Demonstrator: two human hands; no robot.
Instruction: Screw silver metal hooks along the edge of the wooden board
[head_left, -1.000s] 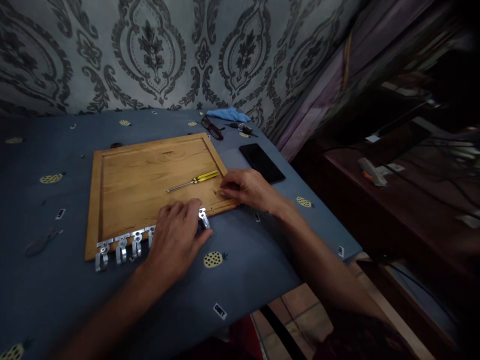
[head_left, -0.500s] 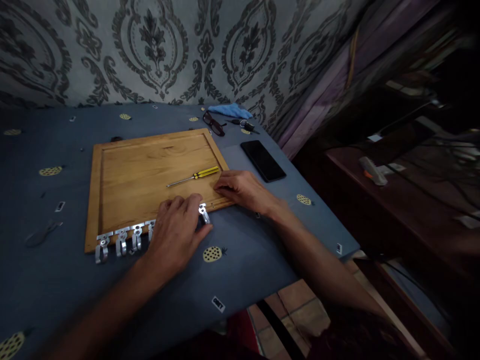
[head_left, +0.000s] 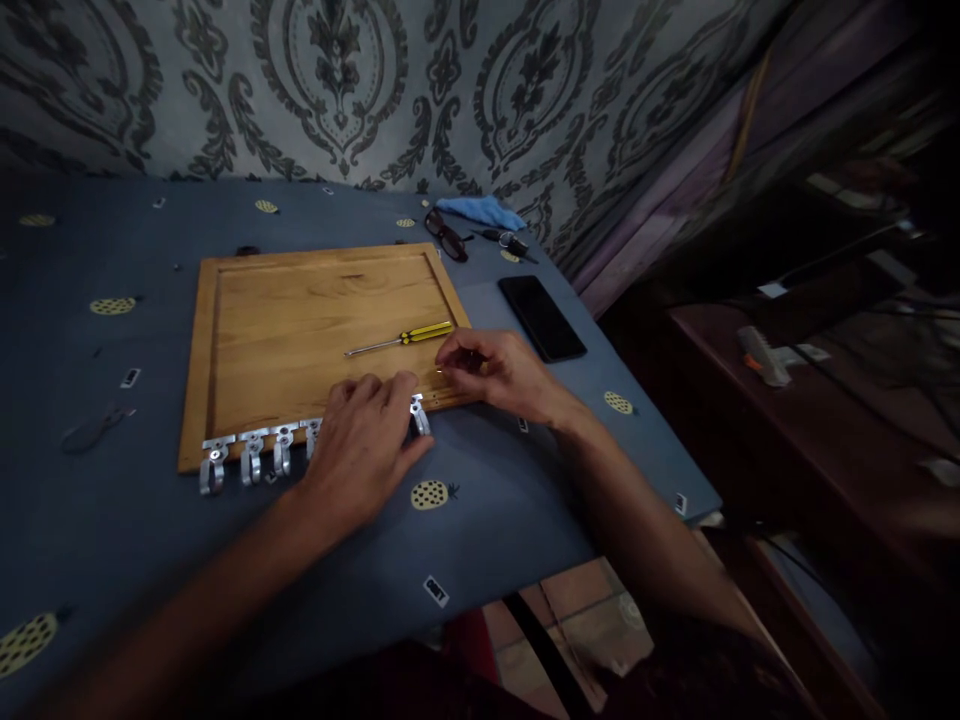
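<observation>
A framed wooden board (head_left: 300, 320) lies flat on the table. Along its near edge runs a silver metal hook rail (head_left: 282, 450), partly covered by my left hand (head_left: 367, 440), whose fingers and thumb grip it near its right end. On the board rests a yellow and black screwdriver (head_left: 427, 332), its shaft pointing left. My right hand (head_left: 499, 375) is over the board's right near corner, thumb and fingertips pinched; a tiny shiny piece shows at the tips, too small to name.
To the right of the board lies a black phone (head_left: 541, 317). Farther back are glasses (head_left: 447, 238), keys (head_left: 513, 244) and a blue cloth (head_left: 481, 211). A dark red surface (head_left: 720, 350) with cables stands at the right. Patterned fabric (head_left: 337, 80) hangs behind.
The view has shifted slightly, moving the board up and right in the picture. My right hand has lifted a little from the board, its pinch now turned so the fingertips show. My left hand stays on the rail.
</observation>
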